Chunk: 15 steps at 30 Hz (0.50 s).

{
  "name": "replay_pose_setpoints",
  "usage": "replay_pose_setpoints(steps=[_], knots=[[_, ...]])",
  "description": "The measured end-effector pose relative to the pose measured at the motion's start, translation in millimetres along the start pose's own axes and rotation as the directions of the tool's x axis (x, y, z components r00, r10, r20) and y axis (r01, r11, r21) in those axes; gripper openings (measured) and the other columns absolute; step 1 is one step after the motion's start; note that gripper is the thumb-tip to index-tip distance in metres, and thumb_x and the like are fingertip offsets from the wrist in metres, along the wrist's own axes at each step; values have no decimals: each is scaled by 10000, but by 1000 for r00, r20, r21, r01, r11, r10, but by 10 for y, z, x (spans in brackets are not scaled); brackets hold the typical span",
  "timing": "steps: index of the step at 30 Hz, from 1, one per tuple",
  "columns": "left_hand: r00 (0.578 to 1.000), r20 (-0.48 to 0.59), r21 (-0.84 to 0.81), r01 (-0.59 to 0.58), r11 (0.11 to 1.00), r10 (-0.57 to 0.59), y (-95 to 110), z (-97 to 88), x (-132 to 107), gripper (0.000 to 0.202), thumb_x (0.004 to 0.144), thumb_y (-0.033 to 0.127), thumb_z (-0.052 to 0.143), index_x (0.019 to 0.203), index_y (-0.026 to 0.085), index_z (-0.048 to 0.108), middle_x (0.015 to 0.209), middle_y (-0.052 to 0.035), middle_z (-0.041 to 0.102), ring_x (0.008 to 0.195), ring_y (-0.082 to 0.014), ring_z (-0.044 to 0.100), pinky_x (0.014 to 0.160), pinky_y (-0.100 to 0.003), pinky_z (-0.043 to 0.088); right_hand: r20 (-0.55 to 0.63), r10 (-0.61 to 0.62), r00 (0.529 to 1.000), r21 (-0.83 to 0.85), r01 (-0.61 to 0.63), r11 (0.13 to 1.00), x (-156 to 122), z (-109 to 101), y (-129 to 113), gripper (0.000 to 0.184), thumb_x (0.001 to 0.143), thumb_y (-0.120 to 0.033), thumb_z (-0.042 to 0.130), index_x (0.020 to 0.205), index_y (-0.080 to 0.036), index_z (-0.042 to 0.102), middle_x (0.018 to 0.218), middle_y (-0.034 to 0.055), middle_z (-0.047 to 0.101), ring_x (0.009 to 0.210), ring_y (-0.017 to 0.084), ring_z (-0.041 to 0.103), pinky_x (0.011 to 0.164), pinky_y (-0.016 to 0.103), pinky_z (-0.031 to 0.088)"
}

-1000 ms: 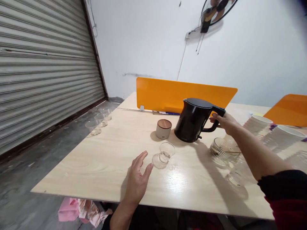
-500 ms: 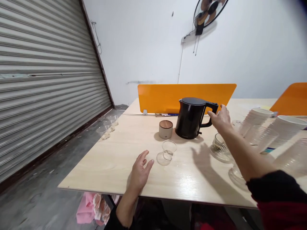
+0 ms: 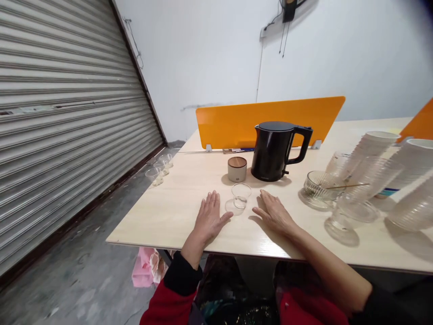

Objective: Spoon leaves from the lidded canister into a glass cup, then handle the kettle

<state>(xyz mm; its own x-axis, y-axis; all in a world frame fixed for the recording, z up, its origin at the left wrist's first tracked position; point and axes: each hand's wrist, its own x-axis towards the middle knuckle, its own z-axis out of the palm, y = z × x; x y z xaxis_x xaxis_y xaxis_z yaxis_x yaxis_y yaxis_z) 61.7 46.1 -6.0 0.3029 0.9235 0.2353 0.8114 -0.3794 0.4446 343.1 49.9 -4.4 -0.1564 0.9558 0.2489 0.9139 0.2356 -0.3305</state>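
A small clear plastic cup (image 3: pixel 241 198) stands on the light wood table between my hands, with a little something at its bottom that I cannot make out. My left hand (image 3: pixel 210 217) is just left of it, fingers stretched out and holding nothing. On the cup's other side, my right hand (image 3: pixel 274 214) is open and empty too, palm down near the tabletop. Behind the cup sits a grey canister (image 3: pixel 237 170) with a wooden lid. Beside the canister stands a black electric kettle (image 3: pixel 270 153), its handle to the right and its lid closed.
To the right are a ribbed glass bowl (image 3: pixel 316 184) with a thin stick across it, another clear cup (image 3: pixel 352 214), and stacks of white cups (image 3: pixel 375 149). Several clear cups (image 3: pixel 158 174) line the left edge. An orange divider (image 3: pixel 230 124) stands behind the kettle.
My right hand has left the kettle's handle and come down to the right of the clear cup. My left hand has turned flatter, with its fingers more stretched. The view has tilted downward.
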Motion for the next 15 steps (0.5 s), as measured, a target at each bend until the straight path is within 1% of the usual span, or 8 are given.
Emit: replay_pose_setpoints(steps=[2,5,8,11,15], knots=[[999,33,45,-9,999,8,47,18,-21,889,989,698,400,1644,138,181,1730,-189,97,1609,-336,44,1291,-588,84,57,-62,996,-15,63,998,27,0,-75,813,951,-611,479,1597,-132,361,1619,227,409,1511,407,352,1227,633,242],[995,97,83,-43,996,35,104,-18,-42,897,988,705,390,1654,151,159,1735,-158,95,1612,-327,36,1293,-596,56,89,-128,988,-28,131,991,38,11,-147,809,945,-622,499,1595,-155,382,1633,205,397,1530,396,321,1234,639,210],[987,142,89,-93,992,80,144,-65,-48,874,987,700,405,1662,209,145,1739,-112,120,1614,-327,35,1284,-631,28,97,-141,985,-39,145,989,28,18,-158,803,935,-634,523,1588,-180,412,1641,188,391,1535,390,313,1236,636,202],[979,167,86,-130,988,114,175,-91,-48,833,997,680,410,1662,254,146,1735,-87,158,1614,-332,41,1269,-670,14,108,-144,984,-41,149,988,16,4,-158,797,929,-638,545,1587,-205,429,1649,170,385,1535,392,310,1236,632,201],[963,211,72,-186,980,167,206,-120,-60,765,1021,637,387,1661,300,137,1731,-48,185,1617,-312,32,1267,-670,-5,116,-129,985,-30,133,991,10,-19,-167,774,933,-629,555,1581,-221,447,1647,156,395,1534,387,312,1240,624,191]])
